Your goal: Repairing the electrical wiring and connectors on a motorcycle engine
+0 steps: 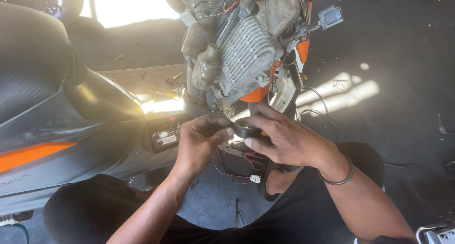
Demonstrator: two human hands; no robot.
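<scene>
Two hands at centre: left hand [199, 142] and right hand [284, 140] both pinch one black tape roll [244, 128]. One finned engine [246, 52] at 12 o'clock, one scissors [249, 158] just below at 6, one wristband [339, 175] at 4 o'clock.

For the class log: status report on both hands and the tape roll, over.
Left hand and right hand: both grip the black tape roll. Roll held over red wires. Nothing between the hands.

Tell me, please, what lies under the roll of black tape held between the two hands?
Under the roll of black tape lie scissors with red handles and thin red wires ending in a small white plug. The right hand covers part of the scissors.
</scene>
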